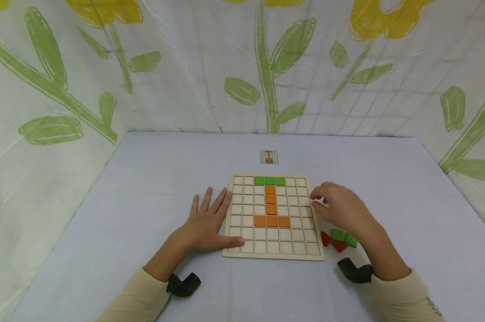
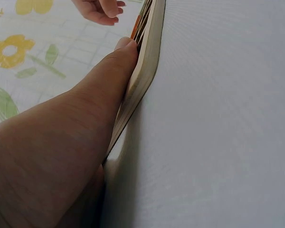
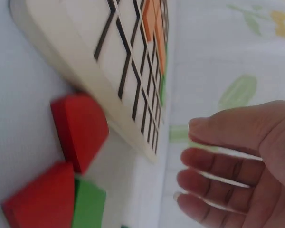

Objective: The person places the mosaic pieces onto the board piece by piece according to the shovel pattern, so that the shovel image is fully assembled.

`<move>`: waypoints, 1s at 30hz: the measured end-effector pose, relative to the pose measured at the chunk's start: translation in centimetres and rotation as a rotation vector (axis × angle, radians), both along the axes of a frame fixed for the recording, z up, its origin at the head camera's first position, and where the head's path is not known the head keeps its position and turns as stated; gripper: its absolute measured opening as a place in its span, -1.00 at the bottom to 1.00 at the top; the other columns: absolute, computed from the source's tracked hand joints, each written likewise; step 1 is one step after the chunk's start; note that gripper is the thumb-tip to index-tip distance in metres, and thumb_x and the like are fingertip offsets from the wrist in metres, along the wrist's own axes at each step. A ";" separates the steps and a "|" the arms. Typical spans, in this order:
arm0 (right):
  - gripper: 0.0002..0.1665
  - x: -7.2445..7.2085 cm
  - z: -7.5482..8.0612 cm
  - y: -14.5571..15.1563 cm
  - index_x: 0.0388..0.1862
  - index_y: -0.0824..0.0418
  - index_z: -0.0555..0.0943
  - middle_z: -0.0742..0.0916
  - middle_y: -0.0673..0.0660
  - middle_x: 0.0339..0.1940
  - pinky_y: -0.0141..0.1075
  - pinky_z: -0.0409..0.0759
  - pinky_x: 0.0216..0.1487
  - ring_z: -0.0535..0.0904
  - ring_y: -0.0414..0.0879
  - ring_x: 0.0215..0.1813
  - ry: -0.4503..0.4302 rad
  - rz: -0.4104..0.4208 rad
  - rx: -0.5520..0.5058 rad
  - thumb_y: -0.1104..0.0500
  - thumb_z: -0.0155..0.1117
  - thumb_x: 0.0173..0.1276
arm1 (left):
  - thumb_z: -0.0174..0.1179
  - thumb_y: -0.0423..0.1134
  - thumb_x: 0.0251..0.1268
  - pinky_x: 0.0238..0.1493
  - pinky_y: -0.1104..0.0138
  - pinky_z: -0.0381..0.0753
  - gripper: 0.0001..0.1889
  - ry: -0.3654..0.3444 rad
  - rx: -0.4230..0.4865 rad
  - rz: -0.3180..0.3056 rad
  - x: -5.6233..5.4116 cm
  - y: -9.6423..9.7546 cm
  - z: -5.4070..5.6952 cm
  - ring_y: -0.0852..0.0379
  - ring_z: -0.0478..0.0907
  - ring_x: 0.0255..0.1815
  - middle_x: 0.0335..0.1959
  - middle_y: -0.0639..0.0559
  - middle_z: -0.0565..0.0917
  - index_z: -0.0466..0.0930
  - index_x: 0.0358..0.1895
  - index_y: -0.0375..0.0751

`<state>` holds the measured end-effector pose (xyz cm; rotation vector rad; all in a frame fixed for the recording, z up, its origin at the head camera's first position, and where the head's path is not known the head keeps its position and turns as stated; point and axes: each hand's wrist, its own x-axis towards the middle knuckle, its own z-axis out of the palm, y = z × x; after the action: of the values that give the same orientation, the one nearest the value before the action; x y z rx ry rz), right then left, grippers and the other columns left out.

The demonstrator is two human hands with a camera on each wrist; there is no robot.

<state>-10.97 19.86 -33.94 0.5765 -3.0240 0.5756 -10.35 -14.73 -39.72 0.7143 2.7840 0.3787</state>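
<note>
My left hand (image 1: pixel 207 227) lies flat with spread fingers at the left side of a wooden grid board (image 1: pixel 299 235), its thumb resting on the board's edge. On the grid, a row of three green squares (image 1: pixel 270 180) tops a column of three orange squares (image 1: pixel 270 198). Below that column runs a row of three more orange squares (image 1: pixel 272 221). Beside the board's right edge hovers my right hand (image 1: pixel 343 206), fingers loosely bent and thumb apart from them, holding nothing. Loose red pieces (image 3: pixel 80 130) and green squares (image 1: pixel 351 240) lie under its wrist.
Behind the board lies a small card (image 1: pixel 269 157) printed with a gridded orange and green pattern. A pale cloth (image 1: pixel 178 161) covers the table. At the back hangs a white curtain (image 1: pixel 186 89) with yellow flowers. Black curved devices (image 1: pixel 355 271) sit at both wrists.
</note>
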 end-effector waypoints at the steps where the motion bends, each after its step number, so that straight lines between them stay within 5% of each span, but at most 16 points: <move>1: -0.87 -0.1 0.1 0.3 -0.18 0.29 0.74 0.74 0.11 -0.23 -0.09 0.62 -0.25 0.63 0.01 -0.24 -0.003 -0.031 0.011 0.31 0.38 0.30 | 0.09 0.61 0.06 0.40 -0.29 -0.47 0.30 0.001 0.000 0.000 0.0 0.0 0.0 -0.31 -0.49 0.58 0.65 -0.13 -0.21 -0.25 0.64 -0.19; 8: -0.73 -0.8 -0.1 2.8 -0.08 0.40 0.70 0.70 0.28 -0.24 -0.02 0.58 -0.30 0.59 0.10 -0.26 -0.060 -0.249 0.080 0.24 0.26 0.34 | 0.09 0.61 0.06 0.40 -0.30 -0.45 0.30 0.000 0.009 0.001 0.0 0.0 0.1 -0.32 -0.47 0.58 0.65 -0.14 -0.20 -0.24 0.64 -0.20; 14: -0.60 -1.1 -0.8 4.3 -0.05 0.46 0.62 0.65 0.39 -0.20 -0.11 0.50 -0.44 0.53 0.09 -0.34 -0.162 -0.359 0.158 0.10 0.22 0.40 | 0.07 0.62 0.05 0.40 -0.29 -0.46 0.30 0.000 0.002 0.001 0.1 0.0 0.1 -0.31 -0.49 0.58 0.65 -0.12 -0.23 -0.26 0.64 -0.19; 20: -0.62 -1.4 -1.3 4.7 -0.16 0.40 0.56 0.57 0.19 -0.46 -0.18 0.41 -0.48 0.45 0.04 -0.42 -0.262 -0.368 0.196 0.04 0.26 0.42 | 0.05 0.63 0.05 0.40 -0.28 -0.47 0.30 0.004 -0.005 0.006 0.1 0.0 -0.1 -0.30 -0.50 0.59 0.65 -0.10 -0.25 -0.29 0.64 -0.17; 30: -0.64 -1.6 -1.7 3.5 0.09 0.42 0.62 0.65 0.38 -0.06 -0.06 0.56 -0.26 0.52 0.14 -0.21 -0.247 -0.294 0.187 0.28 0.25 0.35 | 0.07 0.62 0.06 0.40 -0.28 -0.47 0.29 -0.001 -0.005 0.006 0.1 0.1 0.0 -0.30 -0.49 0.59 0.65 -0.10 -0.23 -0.26 0.64 -0.17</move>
<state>-12.61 23.34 -35.67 0.0580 -3.3276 0.3774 -10.29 -14.61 -39.69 0.7047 2.7862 0.3733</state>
